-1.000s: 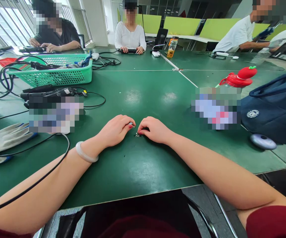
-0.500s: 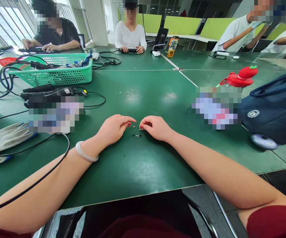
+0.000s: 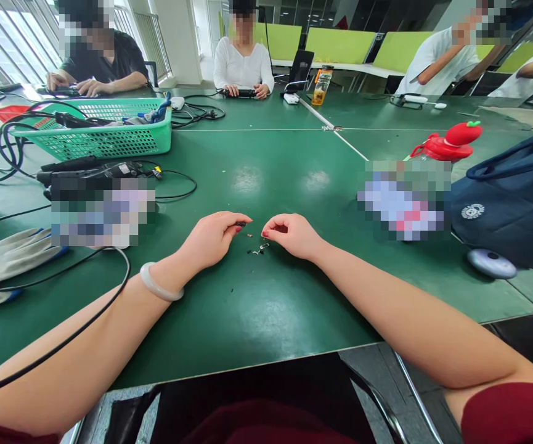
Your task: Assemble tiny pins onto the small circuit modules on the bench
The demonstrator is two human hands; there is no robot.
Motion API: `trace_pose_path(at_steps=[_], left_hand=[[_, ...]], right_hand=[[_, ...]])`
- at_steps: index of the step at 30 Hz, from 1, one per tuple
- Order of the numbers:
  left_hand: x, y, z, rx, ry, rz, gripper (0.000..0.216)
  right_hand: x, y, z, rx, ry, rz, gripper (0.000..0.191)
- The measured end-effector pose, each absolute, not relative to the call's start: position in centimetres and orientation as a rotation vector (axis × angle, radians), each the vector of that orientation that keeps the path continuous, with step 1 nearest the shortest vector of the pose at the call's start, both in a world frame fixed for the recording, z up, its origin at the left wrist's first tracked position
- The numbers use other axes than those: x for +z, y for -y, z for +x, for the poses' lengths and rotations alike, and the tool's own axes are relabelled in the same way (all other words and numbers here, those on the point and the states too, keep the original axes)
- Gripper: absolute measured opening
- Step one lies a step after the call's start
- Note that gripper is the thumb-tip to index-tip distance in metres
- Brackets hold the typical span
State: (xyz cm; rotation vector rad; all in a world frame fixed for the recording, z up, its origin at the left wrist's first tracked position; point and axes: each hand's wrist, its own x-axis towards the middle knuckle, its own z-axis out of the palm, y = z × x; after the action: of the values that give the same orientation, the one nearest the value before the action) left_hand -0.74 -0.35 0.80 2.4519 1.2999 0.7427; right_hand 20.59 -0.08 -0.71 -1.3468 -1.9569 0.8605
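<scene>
Pinches a small dark piece (image 3: 242, 224) between thumb and forefinger of the left hand (image 3: 211, 239), over the worktop (image 3: 220, 333), back from its near edge. Curls the right hand (image 3: 294, 234) opposite, bringing thumb and forefinger together at the tips; cannot tell whether holding anything there. Leaves a gap between the two, with a tiny reddish bit (image 3: 249, 235) lying in it. Has a silvery metal piece (image 3: 264, 246) lying just nearer the near edge than the right fingertips, close to black bits (image 3: 249, 251); too small to tell whether touching. Wears a white bangle (image 3: 159, 285) on the left wrist, with a black cable (image 3: 63, 345) crossing the left forearm. Shows, toward the worktop's left edge, white gloves (image 3: 12, 254), then a black device (image 3: 74, 176), then a green basket (image 3: 104, 143) nearer the far edge. Shows, toward the right edge, a navy bag (image 3: 501, 191) beside a purple oval object (image 3: 492, 264). Includes, at the far edge, a person in a dark top (image 3: 118, 57) and a person in a white top (image 3: 243, 65).
</scene>
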Motion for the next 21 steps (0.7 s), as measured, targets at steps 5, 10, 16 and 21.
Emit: trace_pose_path(at_steps=[5, 10, 16, 21], left_hand=[[0.8, 0.4, -0.8, 0.756, -1.299, 2.465, 0.037], [0.7, 0.4, -0.8, 0.745, -1.316, 2.399, 0.036], [0.5, 0.4, -0.5, 0.748, -1.313, 2.173, 0.035], [0.8, 0.7, -0.3, 0.731, -1.295, 2.134, 0.035]], right_hand=[[-1.0, -0.1, 20.8, 0.514, 2.131, -1.364, 0.013], [-0.5, 0.4, 20.8, 0.578, 2.213, -1.258, 0.014], [0.0, 1.2, 20.8, 0.632, 2.410, -1.106, 0.008], [-0.2, 1.0, 20.6, 0.577, 2.445, -1.054, 0.007]])
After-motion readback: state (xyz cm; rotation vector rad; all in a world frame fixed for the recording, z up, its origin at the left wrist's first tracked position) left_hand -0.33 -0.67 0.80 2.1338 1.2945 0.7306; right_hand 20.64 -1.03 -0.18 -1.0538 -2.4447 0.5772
